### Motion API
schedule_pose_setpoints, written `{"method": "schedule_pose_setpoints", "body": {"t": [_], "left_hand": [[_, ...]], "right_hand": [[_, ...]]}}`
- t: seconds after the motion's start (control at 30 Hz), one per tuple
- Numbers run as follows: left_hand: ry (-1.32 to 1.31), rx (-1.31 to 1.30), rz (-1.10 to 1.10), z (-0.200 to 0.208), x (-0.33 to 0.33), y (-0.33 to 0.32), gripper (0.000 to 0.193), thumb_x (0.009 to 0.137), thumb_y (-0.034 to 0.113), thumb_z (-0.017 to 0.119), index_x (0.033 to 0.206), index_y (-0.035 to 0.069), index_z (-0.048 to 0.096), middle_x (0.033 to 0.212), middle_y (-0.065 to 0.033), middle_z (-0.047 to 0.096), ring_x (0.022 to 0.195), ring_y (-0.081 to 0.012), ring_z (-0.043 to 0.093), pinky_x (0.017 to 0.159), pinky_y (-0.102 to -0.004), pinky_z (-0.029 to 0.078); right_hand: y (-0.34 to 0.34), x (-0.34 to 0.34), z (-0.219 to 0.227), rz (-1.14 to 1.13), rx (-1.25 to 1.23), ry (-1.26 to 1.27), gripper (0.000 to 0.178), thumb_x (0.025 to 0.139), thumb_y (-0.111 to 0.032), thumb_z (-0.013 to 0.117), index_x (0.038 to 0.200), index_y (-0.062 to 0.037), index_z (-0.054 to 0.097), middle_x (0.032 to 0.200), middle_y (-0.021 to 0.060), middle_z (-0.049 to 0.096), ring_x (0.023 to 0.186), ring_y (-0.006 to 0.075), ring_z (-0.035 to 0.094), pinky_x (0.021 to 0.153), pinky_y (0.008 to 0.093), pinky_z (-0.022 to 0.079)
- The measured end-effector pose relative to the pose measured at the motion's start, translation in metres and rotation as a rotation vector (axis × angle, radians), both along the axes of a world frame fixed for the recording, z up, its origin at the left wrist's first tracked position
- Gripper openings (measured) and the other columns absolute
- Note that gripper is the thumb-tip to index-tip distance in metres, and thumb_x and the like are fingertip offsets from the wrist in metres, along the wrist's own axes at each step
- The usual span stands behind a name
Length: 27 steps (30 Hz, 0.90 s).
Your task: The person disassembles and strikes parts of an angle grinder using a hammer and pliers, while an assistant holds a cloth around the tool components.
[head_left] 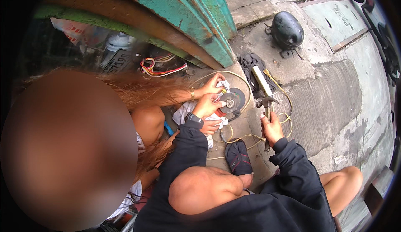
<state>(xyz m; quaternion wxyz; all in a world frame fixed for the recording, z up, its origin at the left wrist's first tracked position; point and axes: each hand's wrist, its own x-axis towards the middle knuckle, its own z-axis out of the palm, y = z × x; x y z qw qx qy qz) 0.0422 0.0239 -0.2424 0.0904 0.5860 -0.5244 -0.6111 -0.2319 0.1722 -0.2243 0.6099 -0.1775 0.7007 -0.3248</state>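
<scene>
My right hand [272,128] is closed round the handle of a claw hammer [266,102], whose head points away from me. At centre, my left hand [206,106] pinches a slender metal tool [218,97] with a yellow part; its exact kind is too small to make out. Just right of those fingers lies a dark round disc [236,99] with a metal hub, on a red-bodied tool like an angle grinder [220,113]. Another person's hand [213,83], with a gold watch, holds a whitish wad by the tool's far end. That person's other hand [210,126] rests on a white cloth.
A black rounded motor or compressor [287,30] stands on the pavement at upper right. Near it are a black cloth [252,65] and a pale bar [261,81]. A yellowish cord [288,96] loops across the ground. Coloured wires [163,67] lie by the green post [204,23].
</scene>
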Motion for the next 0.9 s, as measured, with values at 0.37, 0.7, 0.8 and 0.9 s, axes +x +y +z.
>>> {"method": "schedule_pose_setpoints", "body": {"t": [0.37, 0.7, 0.8, 0.9], "left_hand": [[-0.030, -0.128, 0.032, -0.003, 0.006, 0.007, 0.021, 0.088, 0.017, 0.076, 0.094, -0.001, 0.068, 0.080, -0.0065, 0.069, 0.072, -0.0104, 0.063, 0.065, -0.0273, 0.051], [-0.368, -0.307, -0.158, 0.059, -0.003, 0.015, 0.031, 0.091, 0.028, 0.074, 0.090, -0.002, 0.069, 0.074, -0.0040, 0.066, 0.068, -0.0138, 0.062, 0.065, -0.0303, 0.051], [-0.190, -0.192, -0.302, 0.071, 0.017, 0.010, 0.029, 0.099, 0.027, 0.065, 0.099, -0.001, 0.068, 0.074, 0.0050, 0.054, 0.066, -0.0082, 0.050, 0.063, -0.0272, 0.045], [0.200, -0.072, -0.043, 0.102, 0.009, -0.001, 0.035, 0.103, 0.032, 0.058, 0.115, 0.001, 0.069, 0.083, 0.0007, 0.062, 0.070, -0.0056, 0.053, 0.062, -0.0253, 0.044]], "right_hand": [[-0.004, -0.003, 0.008, -0.018, -0.010, -0.073, 0.022, 0.098, -0.024, 0.062, 0.105, -0.0061, 0.051, 0.066, 0.0013, 0.050, 0.048, 0.0115, 0.045, 0.042, 0.0318, 0.036], [-0.012, -0.007, 0.013, -0.054, -0.009, -0.146, 0.017, 0.101, -0.022, 0.057, 0.104, -0.0075, 0.049, 0.070, 0.0010, 0.048, 0.046, 0.0109, 0.042, 0.041, 0.0298, 0.036], [-0.013, -0.010, 0.016, -0.044, -0.019, -0.107, 0.018, 0.101, -0.023, 0.057, 0.104, -0.0073, 0.049, 0.071, 0.0005, 0.047, 0.046, 0.0105, 0.042, 0.041, 0.0293, 0.035], [-0.013, -0.015, 0.012, -0.113, -0.017, -0.152, 0.022, 0.101, -0.024, 0.058, 0.106, -0.0065, 0.047, 0.067, 0.0001, 0.048, 0.047, 0.0101, 0.044, 0.040, 0.0299, 0.035]]}}
